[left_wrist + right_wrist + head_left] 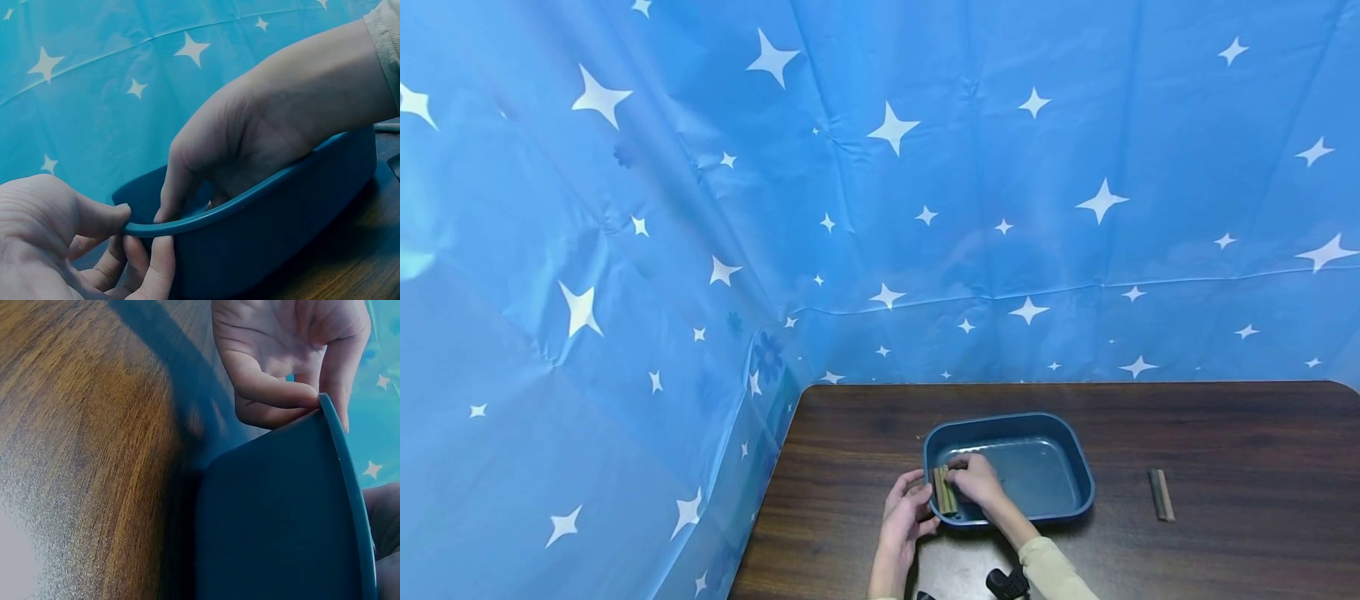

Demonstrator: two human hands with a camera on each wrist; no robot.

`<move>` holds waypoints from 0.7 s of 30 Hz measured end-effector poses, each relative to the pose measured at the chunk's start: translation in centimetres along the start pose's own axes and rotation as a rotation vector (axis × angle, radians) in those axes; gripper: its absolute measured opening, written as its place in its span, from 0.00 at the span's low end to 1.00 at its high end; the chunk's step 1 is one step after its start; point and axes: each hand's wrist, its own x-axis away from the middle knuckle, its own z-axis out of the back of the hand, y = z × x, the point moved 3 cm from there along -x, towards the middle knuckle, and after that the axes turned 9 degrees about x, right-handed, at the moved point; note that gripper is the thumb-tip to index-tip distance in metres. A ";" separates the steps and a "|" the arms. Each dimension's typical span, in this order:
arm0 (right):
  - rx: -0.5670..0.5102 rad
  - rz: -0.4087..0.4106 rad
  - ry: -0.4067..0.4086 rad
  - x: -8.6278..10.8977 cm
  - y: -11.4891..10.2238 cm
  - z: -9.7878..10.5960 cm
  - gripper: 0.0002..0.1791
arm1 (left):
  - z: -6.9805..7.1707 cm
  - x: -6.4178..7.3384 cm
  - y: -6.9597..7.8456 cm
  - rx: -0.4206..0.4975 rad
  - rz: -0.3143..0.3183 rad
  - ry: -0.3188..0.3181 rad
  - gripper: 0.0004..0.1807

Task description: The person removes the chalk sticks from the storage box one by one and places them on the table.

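A dark blue rectangular basin (pixel 1078 454) sits on the table. My left hand (pixel 901 517) pinches its left rim, thumb on top and fingers against the outer wall, as the left wrist view shows. Inside the basin, by the left wall, a few short olive-brown sticks (pixel 942 492) lie side by side. My right hand (pixel 977 482) reaches over the front wall into the basin, its fingers at the sticks. In the left wrist view the right hand (pixel 231 137) points down, its fingertips partly hidden by the rim. Whether they hold a stick is unclear.
Two short sticks, one dark and one lighter (pixel 1161 495), lie together on the brown wooden table (pixel 1240 450), right of the basin. A blue star-printed curtain (pixel 970 250) hangs behind and to the left. A black device (pixel 1007 583) is by the right wrist.
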 end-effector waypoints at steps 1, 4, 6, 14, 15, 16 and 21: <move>0.016 0.016 0.008 0.0 0.0 0.0 0.15 | 0.0 0.0 0.0 0.000 -0.001 0.000 0.21; 0.070 0.060 0.032 0.0 -0.1 -0.1 0.16 | 0.0 -0.1 -0.1 0.003 -0.005 -0.001 0.21; 0.096 0.075 0.044 0.0 -0.2 -0.2 0.17 | 0.0 -0.1 -0.1 0.005 -0.006 -0.001 0.21; 0.158 0.080 0.032 0.0 -0.2 -0.4 0.20 | 0.0 0.0 0.0 0.004 0.007 0.004 0.22; 0.164 0.079 0.023 -0.1 -0.2 -0.4 0.20 | 0.0 0.0 0.0 0.005 0.006 0.002 0.22; 0.169 0.080 0.015 -0.1 -0.1 -0.5 0.19 | 0.0 0.0 0.0 0.007 0.004 -0.001 0.22; 0.178 0.110 0.005 -0.2 -0.1 -0.6 0.18 | 0.0 0.0 0.0 0.006 -0.006 -0.006 0.21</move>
